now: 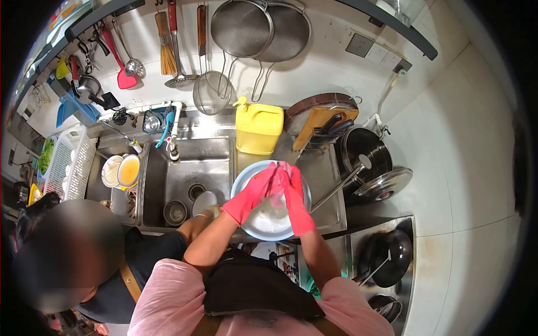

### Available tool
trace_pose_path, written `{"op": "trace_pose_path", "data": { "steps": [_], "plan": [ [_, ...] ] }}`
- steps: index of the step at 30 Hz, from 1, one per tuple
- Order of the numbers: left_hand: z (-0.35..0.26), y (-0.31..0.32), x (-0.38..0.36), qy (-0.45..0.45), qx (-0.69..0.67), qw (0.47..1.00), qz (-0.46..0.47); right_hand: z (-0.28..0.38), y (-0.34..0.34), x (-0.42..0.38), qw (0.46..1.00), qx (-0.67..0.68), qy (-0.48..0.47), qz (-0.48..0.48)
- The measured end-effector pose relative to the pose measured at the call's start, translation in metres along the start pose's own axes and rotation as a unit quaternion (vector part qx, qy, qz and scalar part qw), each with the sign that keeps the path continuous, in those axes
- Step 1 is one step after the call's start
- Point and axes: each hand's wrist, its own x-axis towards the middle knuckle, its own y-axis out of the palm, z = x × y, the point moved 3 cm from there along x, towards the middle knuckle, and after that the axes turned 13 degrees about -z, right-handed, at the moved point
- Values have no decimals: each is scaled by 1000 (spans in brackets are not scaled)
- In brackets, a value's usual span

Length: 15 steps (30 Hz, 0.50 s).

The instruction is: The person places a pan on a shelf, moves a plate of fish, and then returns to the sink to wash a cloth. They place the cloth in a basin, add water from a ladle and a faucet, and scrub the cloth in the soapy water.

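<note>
Pink rubber gloves cover both of my hands, which meet above a light blue basin (237, 185) with whitish, sudsy-looking contents. My left hand (255, 191) comes in from the left, its fingers closed and pressed against the other hand. On the right side, my right hand (293, 193) is closed too, fingertips pointing away from me. Between them is something pale and partly see-through, blurred and mostly covered by the gloves, so its kind cannot be made out. A yellow jug (259, 130) with a spout stands just behind the basin.
Left of the basin is a steel sink (185, 154) holding a metal strainer cup (175, 213). A co-worker (151, 252) in dark clothing stands close at my left, an arm reaching toward the sink. Cutting boards (322, 126), a deep pot (364, 148) and a wok (392, 257) are at right.
</note>
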Motion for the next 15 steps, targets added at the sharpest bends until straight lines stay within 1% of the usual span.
{"op": "trace_pose_path", "data": {
  "steps": [1, 3, 5, 6, 7, 8, 10, 11, 14, 15],
  "plan": [
    [3, -8, 1, -23, -6, 1000, -13, -8, 0, 5, 999, 36, 16, 6],
    [15, -43, 4, -71, -18, 997, -40, -15, 5, 9, 998, 60, 19, 1],
    [25, -87, 13, -9, 40, 992, -120, -14, 10, 13, 999, 34, -15, -21],
    [32, -114, 16, 23, 67, 984, -160, -13, 11, 11, 996, 86, 15, 4],
    [44, -144, 22, -1, 78, 991, -106, -10, 11, 9, 989, 136, 45, 33],
    [53, -147, 15, -53, 66, 991, -104, -10, 12, 6, 978, 186, 76, 62],
    [70, -147, 7, -156, 40, 982, -97, -12, 11, 5, 982, 160, 60, 76],
    [66, -123, -5, -172, 34, 976, -129, -13, 11, 2, 984, 146, 52, 82],
    [78, -115, 19, -139, -162, 974, -71, -14, 12, -22, 980, 167, 80, 79],
    [84, -122, 32, -99, -189, 969, -126, -20, 7, -24, 982, 153, 97, 49]
  ]
}}
